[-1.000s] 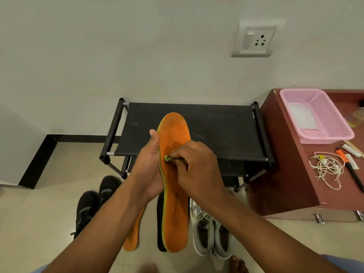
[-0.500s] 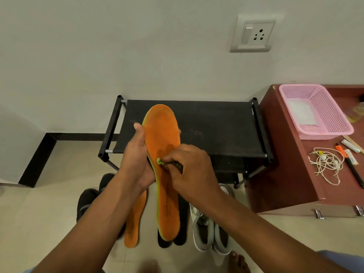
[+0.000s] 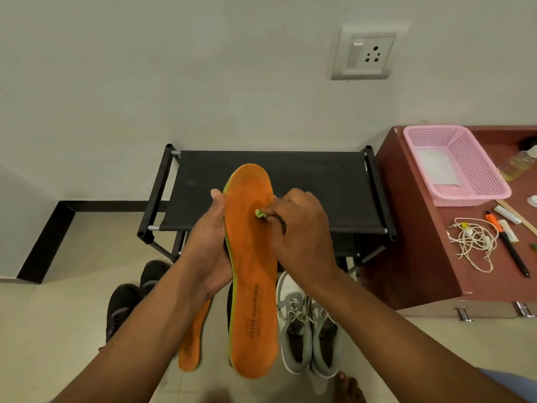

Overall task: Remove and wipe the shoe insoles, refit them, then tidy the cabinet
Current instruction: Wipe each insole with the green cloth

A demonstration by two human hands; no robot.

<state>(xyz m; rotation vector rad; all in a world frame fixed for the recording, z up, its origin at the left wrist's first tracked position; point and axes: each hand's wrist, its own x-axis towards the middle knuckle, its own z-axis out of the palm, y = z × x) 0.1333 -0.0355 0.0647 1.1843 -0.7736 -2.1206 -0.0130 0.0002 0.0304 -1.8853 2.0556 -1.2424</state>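
An orange insole (image 3: pixel 252 301) with a green edge stands lengthways in front of me. My left hand (image 3: pixel 209 242) grips its left edge near the middle. My right hand (image 3: pixel 299 228) pinches a small green and dark cloth (image 3: pixel 261 214) against the insole's upper part. A second orange insole (image 3: pixel 192 341) lies on the floor below, and a dark insole (image 3: pixel 229 303) shows just behind the held one. Grey shoes (image 3: pixel 308 333) stand on the floor to the right, black shoes (image 3: pixel 130 292) to the left.
A black shoe rack (image 3: pixel 319 187) stands against the wall. At the right, a brown cabinet (image 3: pixel 412 242) carries a pink basket (image 3: pixel 476 170), a tangled white cable (image 3: pixel 473 242) and pens (image 3: pixel 511 248). A wall socket (image 3: pixel 366 53) is above. My bare foot (image 3: pixel 348 385) shows at the bottom.
My right hand with the cloth has slid up the insole towards its toe end. The held insole has shifted a little in my left hand.
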